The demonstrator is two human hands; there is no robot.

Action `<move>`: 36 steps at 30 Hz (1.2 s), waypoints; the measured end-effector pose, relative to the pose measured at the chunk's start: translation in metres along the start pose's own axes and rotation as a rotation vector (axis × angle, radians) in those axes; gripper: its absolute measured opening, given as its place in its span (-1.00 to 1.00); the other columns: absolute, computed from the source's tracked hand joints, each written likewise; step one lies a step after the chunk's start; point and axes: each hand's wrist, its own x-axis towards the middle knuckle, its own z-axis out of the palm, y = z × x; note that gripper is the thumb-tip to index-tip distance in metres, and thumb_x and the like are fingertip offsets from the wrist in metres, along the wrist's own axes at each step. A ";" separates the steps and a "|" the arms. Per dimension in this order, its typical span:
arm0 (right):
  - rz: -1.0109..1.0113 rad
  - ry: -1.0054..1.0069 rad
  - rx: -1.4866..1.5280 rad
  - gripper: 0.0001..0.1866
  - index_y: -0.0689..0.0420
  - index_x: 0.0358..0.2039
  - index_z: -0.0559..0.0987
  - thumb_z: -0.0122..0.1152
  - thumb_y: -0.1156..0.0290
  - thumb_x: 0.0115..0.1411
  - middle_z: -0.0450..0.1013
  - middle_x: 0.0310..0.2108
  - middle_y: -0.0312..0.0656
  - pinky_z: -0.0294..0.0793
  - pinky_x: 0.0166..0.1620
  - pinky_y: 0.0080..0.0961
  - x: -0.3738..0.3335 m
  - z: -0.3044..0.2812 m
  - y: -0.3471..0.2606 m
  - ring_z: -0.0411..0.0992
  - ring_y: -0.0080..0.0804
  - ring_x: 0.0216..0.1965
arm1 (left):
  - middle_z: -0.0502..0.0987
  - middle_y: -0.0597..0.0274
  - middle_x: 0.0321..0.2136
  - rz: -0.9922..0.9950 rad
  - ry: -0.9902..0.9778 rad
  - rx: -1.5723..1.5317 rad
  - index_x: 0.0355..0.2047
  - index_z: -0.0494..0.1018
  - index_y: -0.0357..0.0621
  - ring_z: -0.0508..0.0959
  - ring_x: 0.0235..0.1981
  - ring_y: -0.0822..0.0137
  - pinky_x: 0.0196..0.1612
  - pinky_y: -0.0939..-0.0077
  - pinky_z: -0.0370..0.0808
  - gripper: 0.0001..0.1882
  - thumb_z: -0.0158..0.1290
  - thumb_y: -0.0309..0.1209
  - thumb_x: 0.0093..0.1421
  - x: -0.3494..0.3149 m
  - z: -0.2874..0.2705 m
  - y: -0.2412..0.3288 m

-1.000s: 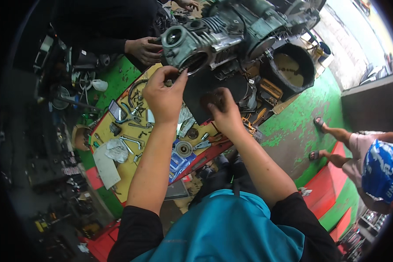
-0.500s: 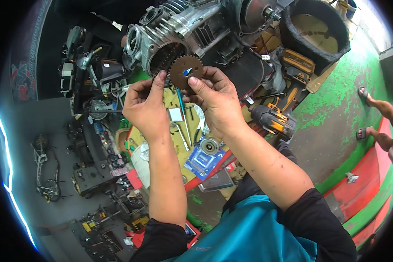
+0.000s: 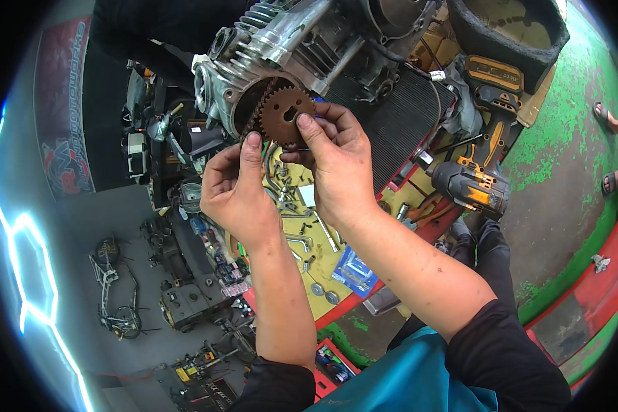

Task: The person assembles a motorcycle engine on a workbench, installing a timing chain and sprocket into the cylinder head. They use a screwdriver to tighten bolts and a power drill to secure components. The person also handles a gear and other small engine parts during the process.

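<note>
My right hand (image 3: 338, 154) pinches a brown toothed sprocket (image 3: 275, 118) between thumb and fingers, its slotted centre hole facing me. Beside the sprocket's left teeth, a dark chain (image 3: 259, 104) comes out of the round opening in a silver finned engine (image 3: 281, 51). My left hand (image 3: 239, 189) is closed, its thumb and fingers pinching the chain's lower end. Whether the chain sits on the sprocket's teeth I cannot tell. Both hands are just in front of the engine opening.
Below my hands, a yellow-topped bench (image 3: 292, 213) carries scattered tools and a blue packet (image 3: 354, 271). A black and yellow impact wrench (image 3: 470, 182) lies at right, beside a radiator (image 3: 398, 130). Farther right are a black tub (image 3: 549, 72) and a person's feet (image 3: 610, 182).
My view has swung, so the bench and impact wrench appear farther right. The sprocket is turned more face-on, its centre hole plainer. Both hands keep their holds.
</note>
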 end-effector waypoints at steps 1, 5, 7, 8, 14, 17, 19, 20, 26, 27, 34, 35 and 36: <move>0.001 -0.014 -0.003 -0.69 0.21 0.06 0.42 0.26 0.41 0.40 0.58 -0.15 -0.17 0.67 -0.25 -0.47 0.001 -0.002 0.000 0.59 -0.48 -0.16 | 0.65 0.25 -0.42 0.001 -0.007 -0.005 -0.35 0.58 -0.31 0.59 -0.40 0.52 -0.24 0.65 0.52 -0.83 0.38 -0.53 0.19 0.000 0.000 0.000; 0.027 -0.019 0.056 -0.60 0.19 0.13 0.36 0.28 0.42 0.38 0.59 -0.11 -0.13 0.65 -0.24 -0.43 -0.005 0.003 -0.001 0.59 -0.43 -0.12 | 0.66 0.17 -0.41 0.030 0.001 -0.062 -0.35 0.57 -0.36 0.63 -0.44 0.50 -0.33 0.69 0.58 -0.80 0.40 -0.52 0.17 0.001 0.001 -0.003; 0.025 -0.019 0.073 -0.57 0.18 0.16 0.34 0.28 0.43 0.37 0.58 -0.09 -0.12 0.65 -0.23 -0.43 -0.006 0.003 0.002 0.58 -0.41 -0.11 | 0.66 0.16 -0.41 0.019 -0.005 -0.087 -0.34 0.57 -0.36 0.64 -0.43 0.49 -0.33 0.68 0.58 -0.80 0.39 -0.53 0.17 0.002 0.001 -0.003; 0.025 -0.019 0.079 -0.55 0.18 0.17 0.33 0.29 0.44 0.37 0.58 -0.08 -0.11 0.65 -0.23 -0.43 -0.007 0.002 0.002 0.58 -0.41 -0.10 | 0.66 0.16 -0.41 0.025 -0.008 -0.086 -0.34 0.57 -0.35 0.64 -0.44 0.49 -0.33 0.68 0.58 -0.81 0.39 -0.54 0.18 0.002 0.001 -0.004; 0.002 0.005 0.047 -0.54 0.16 0.20 0.33 0.27 0.48 0.37 0.57 -0.07 -0.10 0.64 -0.21 -0.47 -0.008 0.005 0.006 0.58 -0.42 -0.09 | 0.66 0.18 -0.42 0.030 -0.021 -0.068 -0.34 0.57 -0.35 0.63 -0.44 0.51 -0.33 0.70 0.57 -0.81 0.39 -0.54 0.18 0.002 -0.003 -0.008; -0.041 0.002 0.040 -0.58 0.21 0.17 0.33 0.26 0.47 0.38 0.57 -0.09 -0.11 0.65 -0.20 -0.48 -0.008 0.005 0.008 0.57 -0.43 -0.11 | 0.66 0.18 -0.41 0.023 -0.020 -0.040 -0.33 0.57 -0.35 0.62 -0.44 0.52 -0.33 0.71 0.55 -0.81 0.39 -0.53 0.18 0.002 -0.003 -0.008; -0.057 0.035 0.029 -0.61 0.24 0.13 0.34 0.25 0.47 0.39 0.57 -0.10 -0.12 0.65 -0.20 -0.49 -0.009 0.007 0.009 0.57 -0.44 -0.12 | 0.66 0.17 -0.41 0.019 -0.028 -0.048 -0.33 0.57 -0.36 0.62 -0.43 0.52 -0.32 0.72 0.55 -0.80 0.39 -0.53 0.18 0.002 -0.004 -0.008; -0.066 0.052 0.023 -0.63 0.25 0.11 0.34 0.24 0.46 0.40 0.58 -0.11 -0.12 0.65 -0.20 -0.50 -0.009 0.007 0.009 0.57 -0.45 -0.12 | 0.66 0.18 -0.41 0.023 -0.027 -0.054 -0.33 0.57 -0.36 0.62 -0.42 0.52 -0.32 0.72 0.55 -0.80 0.39 -0.53 0.18 0.001 -0.003 -0.008; -0.087 0.045 0.016 -0.69 0.26 0.06 0.34 0.20 0.49 0.41 0.57 -0.12 -0.11 0.66 -0.20 -0.50 -0.008 0.004 0.014 0.58 -0.47 -0.15 | 0.66 0.19 -0.40 0.037 -0.029 -0.051 -0.33 0.57 -0.35 0.62 -0.40 0.52 -0.29 0.72 0.55 -0.81 0.39 -0.54 0.17 0.002 -0.003 -0.007; -0.084 0.040 0.020 -0.69 0.26 0.06 0.34 0.20 0.49 0.41 0.57 -0.12 -0.11 0.66 -0.20 -0.50 -0.009 0.004 0.014 0.58 -0.47 -0.16 | 0.66 0.19 -0.40 0.042 -0.034 -0.049 -0.33 0.57 -0.35 0.62 -0.40 0.52 -0.29 0.72 0.55 -0.81 0.39 -0.54 0.17 0.002 -0.004 -0.007; -0.067 0.023 0.041 -0.68 0.25 0.07 0.35 0.22 0.49 0.40 0.57 -0.12 -0.12 0.66 -0.19 -0.51 -0.008 0.004 0.014 0.57 -0.47 -0.16 | 0.66 0.21 -0.41 0.040 -0.022 -0.054 -0.33 0.58 -0.33 0.59 -0.42 0.55 -0.30 0.75 0.51 -0.82 0.39 -0.54 0.18 0.001 -0.001 -0.006; -0.063 0.021 0.040 -0.68 0.24 0.07 0.35 0.22 0.49 0.40 0.57 -0.12 -0.12 0.65 -0.19 -0.51 -0.007 0.005 0.013 0.57 -0.46 -0.16 | 0.65 0.21 -0.41 0.041 -0.027 -0.048 -0.33 0.58 -0.33 0.59 -0.42 0.56 -0.30 0.75 0.51 -0.82 0.38 -0.54 0.18 0.001 -0.002 -0.007; -0.068 0.027 0.034 -0.70 0.26 0.06 0.36 0.21 0.50 0.40 0.57 -0.14 -0.10 0.66 -0.21 -0.51 -0.006 0.005 0.012 0.58 -0.47 -0.17 | 0.65 0.21 -0.41 0.041 -0.032 -0.042 -0.33 0.58 -0.34 0.58 -0.42 0.56 -0.31 0.75 0.51 -0.82 0.38 -0.54 0.18 0.000 -0.003 -0.008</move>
